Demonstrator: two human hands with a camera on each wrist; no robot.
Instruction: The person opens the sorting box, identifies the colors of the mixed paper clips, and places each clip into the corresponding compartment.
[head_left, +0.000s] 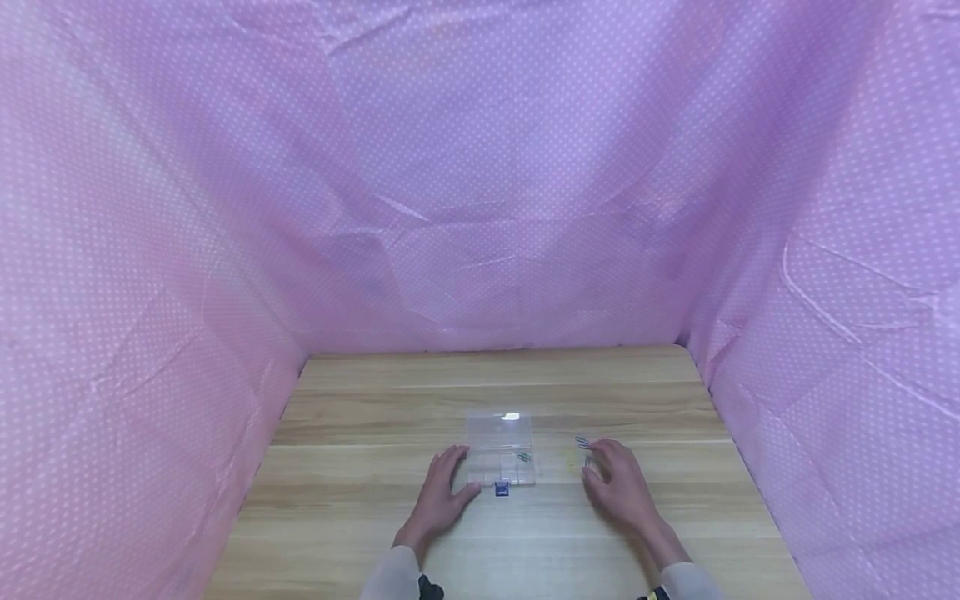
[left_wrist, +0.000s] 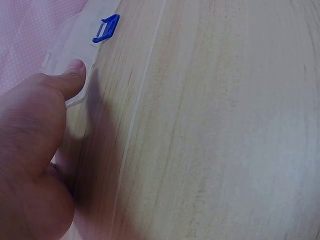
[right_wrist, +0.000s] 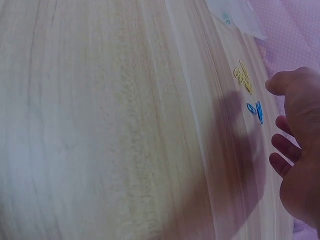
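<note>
A clear plastic box (head_left: 501, 450) lies with its lid folded back on the table, its blue latch (left_wrist: 107, 28) at the front edge. My left hand (head_left: 442, 493) holds the box's left side, fingers at the side and thumb (left_wrist: 74, 79) at the front corner. Greenish paper clips (head_left: 524, 457) lie in a right-hand compartment. My right hand (head_left: 617, 485) hovers just right of the box, thumb and forefinger apart. By its fingertips are several blue paper clips (right_wrist: 259, 112) and yellow paper clips (right_wrist: 243, 78) on the wood; nothing shows in its grasp.
A light wooden table (head_left: 360, 417) bears everything. Pink dotted cloth (head_left: 487, 275) hangs as walls behind it and along both sides. The raised lid (head_left: 495, 429) lies toward the back wall.
</note>
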